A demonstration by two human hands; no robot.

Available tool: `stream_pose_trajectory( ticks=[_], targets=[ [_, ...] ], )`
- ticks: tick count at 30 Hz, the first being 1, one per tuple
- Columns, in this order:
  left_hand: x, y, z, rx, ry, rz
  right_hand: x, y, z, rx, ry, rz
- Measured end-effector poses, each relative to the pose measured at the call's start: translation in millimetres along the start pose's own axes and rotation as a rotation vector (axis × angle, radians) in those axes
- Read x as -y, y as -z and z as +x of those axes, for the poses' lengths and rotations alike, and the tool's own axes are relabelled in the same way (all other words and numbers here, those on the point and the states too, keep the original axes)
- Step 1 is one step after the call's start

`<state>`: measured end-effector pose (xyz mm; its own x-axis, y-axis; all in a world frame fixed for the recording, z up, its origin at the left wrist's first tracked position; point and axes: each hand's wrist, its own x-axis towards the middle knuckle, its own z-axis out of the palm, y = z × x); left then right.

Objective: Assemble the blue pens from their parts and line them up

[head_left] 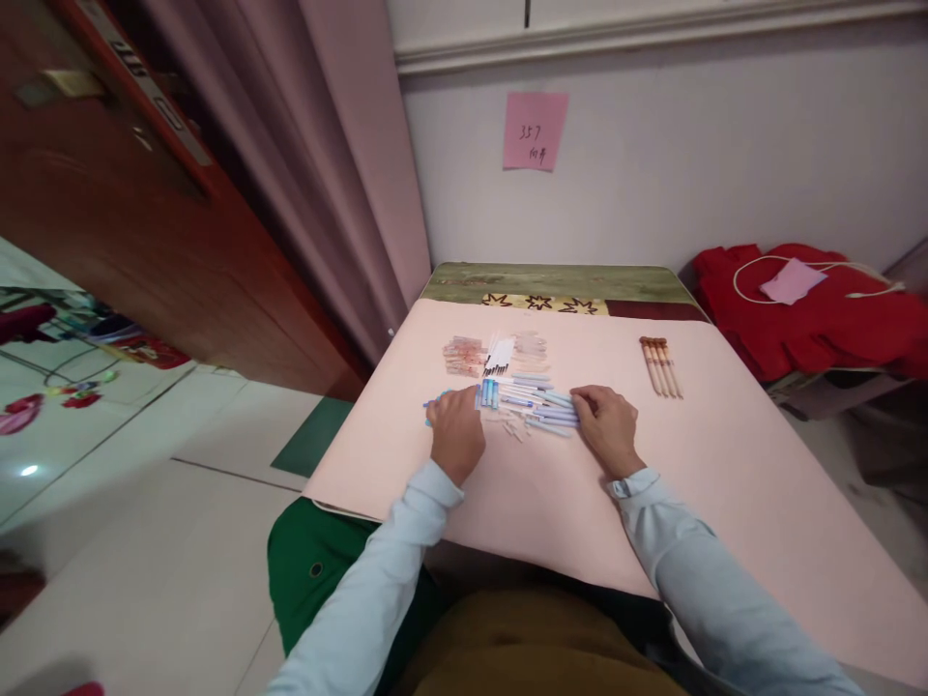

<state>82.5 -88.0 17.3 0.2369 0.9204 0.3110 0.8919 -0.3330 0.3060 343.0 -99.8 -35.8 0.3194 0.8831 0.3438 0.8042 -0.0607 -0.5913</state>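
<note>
Lower centre, bare bench (536,507) leaves passage between the sleeves (395,541). Mid-frame, blue pens (547,410) bar the way from left grip (456,435) to right grip (607,425). Right of centre, a free lane separates the latter from four brown sticks (660,367).

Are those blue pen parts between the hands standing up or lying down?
Lying down: the blue pen parts show their long sides along the table, between the left hand and right hand.

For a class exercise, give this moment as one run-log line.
left hand: beside blue pieces | right hand: at right ends of pale sticks | brown-topped sticks: farther right
</note>
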Motion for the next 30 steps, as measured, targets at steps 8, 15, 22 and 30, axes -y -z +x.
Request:
stream_pose_trajectory(
  ticks=[8, 15, 22, 30],
  targets=[
    [3, -17, 53, 0.224, -0.136, 0.021, 0, 0, 1, 0.005, 0.002, 0.010],
    [15, -29, 46, 0.267, -0.199, 0.020, 1, -1, 1, -0.006, -0.017, 0.014],
    [14, -29, 42, 0.232, -0.209, 0.045, 2, -1, 1, -0.008, -0.026, 0.008],
    [-4, -34, 68, 0.252, -0.248, 0.016, 3, 0, 2, -0.006, -0.028, 0.004]
  ],
)
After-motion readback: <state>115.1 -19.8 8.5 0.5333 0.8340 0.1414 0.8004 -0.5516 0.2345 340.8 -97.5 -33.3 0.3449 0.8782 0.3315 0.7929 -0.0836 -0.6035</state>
